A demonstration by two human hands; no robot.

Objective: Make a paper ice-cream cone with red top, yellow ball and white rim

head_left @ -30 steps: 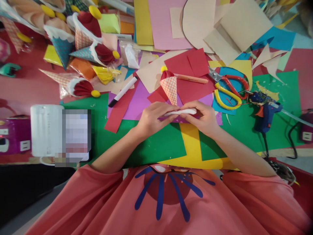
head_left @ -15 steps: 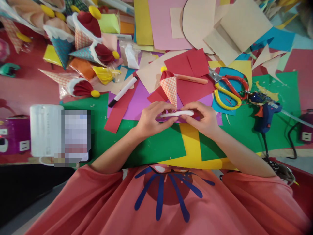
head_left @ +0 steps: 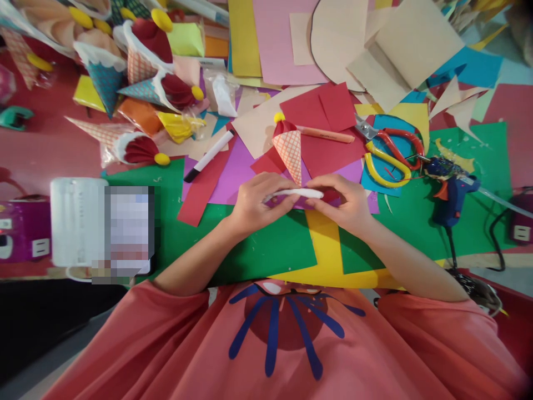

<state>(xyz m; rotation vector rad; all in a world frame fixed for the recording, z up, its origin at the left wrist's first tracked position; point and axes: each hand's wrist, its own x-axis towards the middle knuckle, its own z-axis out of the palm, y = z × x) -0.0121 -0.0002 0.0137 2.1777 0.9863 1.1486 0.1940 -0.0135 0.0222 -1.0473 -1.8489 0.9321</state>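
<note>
Between my two hands stretches a thin white roll of soft modelling clay [head_left: 306, 193]. My left hand [head_left: 260, 203] pinches its left part between thumb and fingers. At the other end, the thumb and fingertips of my right hand [head_left: 343, 200] close on the roll. Just beyond my fingertips lies a small paper cone [head_left: 290, 151] with an orange check pattern, a dark red top and a yellow ball [head_left: 278, 118]. Purple paper [head_left: 222, 178] and green paper [head_left: 266, 244] spread under my hands.
Scissors [head_left: 391, 147] and a blue glue gun [head_left: 453, 194] lie at right. A white marker [head_left: 209, 156] and an orange marker [head_left: 327, 134] rest on paper. Several finished cones [head_left: 104, 78] and clay packets pile at upper left. A phone [head_left: 129, 230] sits at left.
The white clay roll has shifted a little left in my hands and its right end looks thinner. My right fingers have moved slightly left along it.
</note>
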